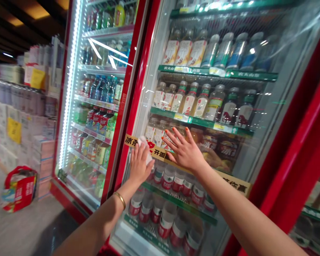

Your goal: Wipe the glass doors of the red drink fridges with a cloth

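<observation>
My left hand (140,163) presses a folded white tissue (146,145) against the glass door (160,170) of a red-framed drinks fridge. The tissue lies over the left part of a tan sticker strip (160,154) with dark characters. Farther right, my right hand (186,151) is spread on or just in front of the same glass, with nothing in it. Its fingers point up and to the left, covering part of the strip. A gold bangle (120,200) circles my left wrist. Behind the glass, several drink bottles (192,99) stand in rows on green-edged shelves.
Another lit fridge (96,99) full of drinks stands to the left. Stacked cartons (16,121) with yellow signs line the far left. A red bag-like package (20,188) sits on the grey floor (5,234). A red door frame (290,149) runs along the right.
</observation>
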The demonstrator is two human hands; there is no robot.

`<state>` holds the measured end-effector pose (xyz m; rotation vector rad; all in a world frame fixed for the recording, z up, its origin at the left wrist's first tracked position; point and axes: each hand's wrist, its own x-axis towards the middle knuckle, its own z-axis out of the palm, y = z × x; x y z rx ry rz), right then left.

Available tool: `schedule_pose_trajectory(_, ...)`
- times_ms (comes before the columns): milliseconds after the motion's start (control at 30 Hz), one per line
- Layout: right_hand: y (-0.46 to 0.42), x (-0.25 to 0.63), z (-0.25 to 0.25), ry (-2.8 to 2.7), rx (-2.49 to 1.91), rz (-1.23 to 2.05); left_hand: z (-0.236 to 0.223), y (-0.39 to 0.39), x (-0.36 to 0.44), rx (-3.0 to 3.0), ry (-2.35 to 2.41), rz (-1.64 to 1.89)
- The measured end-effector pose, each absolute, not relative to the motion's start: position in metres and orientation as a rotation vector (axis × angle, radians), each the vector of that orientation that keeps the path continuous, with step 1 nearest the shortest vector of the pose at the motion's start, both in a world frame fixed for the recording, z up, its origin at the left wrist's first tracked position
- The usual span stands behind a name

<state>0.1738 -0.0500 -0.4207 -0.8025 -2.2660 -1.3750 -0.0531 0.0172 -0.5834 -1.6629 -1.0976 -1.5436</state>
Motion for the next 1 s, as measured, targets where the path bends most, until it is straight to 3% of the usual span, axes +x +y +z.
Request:
schedule_pose_trajectory(100,-0.050,0.170,-0.428,-2.223,-0.855,-1.361,-0.538,0.025,-0.053,-1.558,-1.136,-1.678)
schedule_pose_trajectory(200,-0.055,0.170,-0.450,-2.129,-0.900,-1.336,-0.515,0.018,-0.034,-1.672,-1.047,-1.527)
schedule_pose_trajectory(333,-0.071,0.187,-0.494,-2.030,-0.938,-1.302,-0.553,0.009,-0.045,-1.867,-0.906,-1.272)
schedule_pose_trajectory(400,-0.078,0.200,-0.512,-1.997,-0.957,-1.314,-0.567,0.016,-0.070,-1.842,-0.941,-1.331)
schedule_pose_trajectory(500,-0.080,0.214,-0.524,-1.954,-0.947,-1.381,-0.549,0.031,-0.090,-1.680,-1.089,-1.565)
schedule_pose_trajectory(600,-0.077,0.217,-0.524,-1.941,-0.925,-1.412,-0.524,0.029,-0.065,-1.714,-1.029,-1.527)
schedule_pose_trajectory(733,-0.076,0.215,-0.524,-1.944,-0.910,-1.385,-0.552,0.005,-0.029,-1.890,-0.852,-1.240)
schedule_pose_trajectory(833,-0.077,0.215,-0.526,-1.941,-0.914,-1.380,-0.582,0.002,-0.050,-1.918,-0.815,-1.185)
schedule_pose_trajectory(1000,-0.076,0.218,-0.527,-1.979,-0.955,-1.354,-0.543,0.023,-0.070,-1.765,-1.030,-1.467)
